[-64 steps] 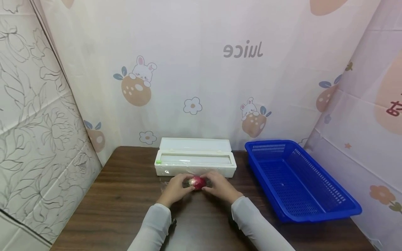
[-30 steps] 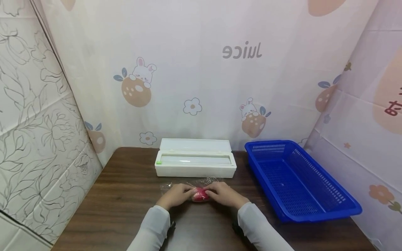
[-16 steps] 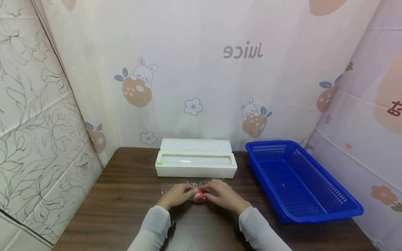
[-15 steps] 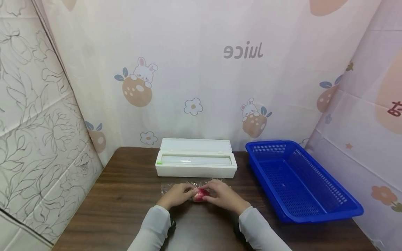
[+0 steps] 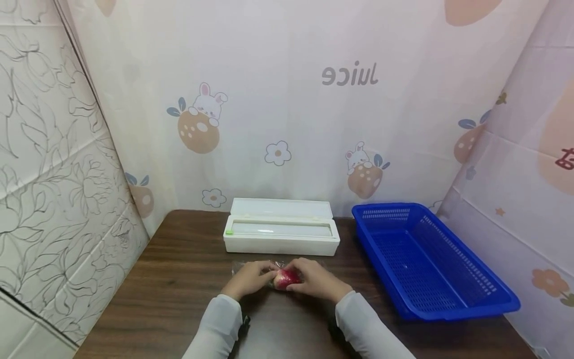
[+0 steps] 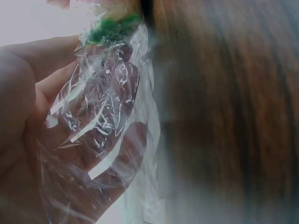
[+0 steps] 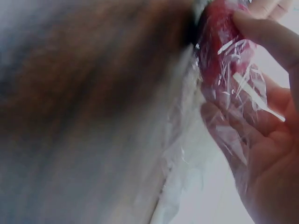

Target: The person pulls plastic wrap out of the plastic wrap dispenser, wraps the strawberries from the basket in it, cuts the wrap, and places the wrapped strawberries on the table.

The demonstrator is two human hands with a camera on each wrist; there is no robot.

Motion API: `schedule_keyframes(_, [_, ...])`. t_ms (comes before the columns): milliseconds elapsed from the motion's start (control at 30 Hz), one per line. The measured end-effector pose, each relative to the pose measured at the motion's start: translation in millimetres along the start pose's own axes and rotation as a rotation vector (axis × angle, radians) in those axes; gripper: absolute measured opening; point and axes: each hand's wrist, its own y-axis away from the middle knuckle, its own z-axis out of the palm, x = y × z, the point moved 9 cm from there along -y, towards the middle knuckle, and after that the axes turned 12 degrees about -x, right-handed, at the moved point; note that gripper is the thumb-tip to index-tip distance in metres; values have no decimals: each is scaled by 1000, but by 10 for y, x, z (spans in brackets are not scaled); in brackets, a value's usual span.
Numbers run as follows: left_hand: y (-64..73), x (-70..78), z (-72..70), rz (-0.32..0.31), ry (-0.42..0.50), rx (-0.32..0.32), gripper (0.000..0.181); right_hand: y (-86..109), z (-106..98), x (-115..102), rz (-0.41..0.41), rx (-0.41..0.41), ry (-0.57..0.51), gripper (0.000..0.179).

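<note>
A red, pale-ended fruit, its exact kind unclear, lies wrapped in clear cling film on the table in front of the white box. Green shows at its end in the left wrist view. My left hand holds the fruit's left end, with crinkled cling film spread over the fingers. From the right, my right hand grips the red end, its thumb pressed on the film. Loose film sticks out beyond both hands. Some fingertips are hidden behind the fruit.
A white cling film dispenser box stands behind the hands with its lid up and a roll inside. To the right sits a blue perforated basket. Brown wooden table surrounds them, with patterned curtains behind and at both sides.
Since two seconds ago the hands and fruit have come nearer, away from the box, and the film no longer lies over the box's front. Lately the fruit has turned slightly between the fingers.
</note>
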Motion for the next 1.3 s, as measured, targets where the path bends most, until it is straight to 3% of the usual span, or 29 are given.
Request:
schedule_keyframes(200, [-9,12,1,27,-56,-25,25,-23,-8,19,12,-93,-113,40])
schedule_keyframes(333, [-30,-5,16,31,-76,-33,25,-33,0,41,30,-138,-131,38])
schedule_keyframes(533, [-30,30,-28,46,-114,15,24,-73,-2,105,77,-175,-139,36])
schedule_keyframes(633, [-6,128,-88,79,-163,78,25,-92,9,139,87,-200,-145,36])
schedule_keyframes(733, [34,318,-143,136,-229,134,25,-100,11,157,84,-217,-145,37])
schedule_keyframes(900, [62,593,-114,215,-272,94,21,-110,15,188,85,-224,-155,34])
schedule_keyframes(1033, [38,559,-53,191,-266,51,24,-118,25,217,84,-219,-162,33])
schedule_keyframes(1300, [7,474,-49,194,-219,62,30,-113,12,261,81,-173,-191,33])
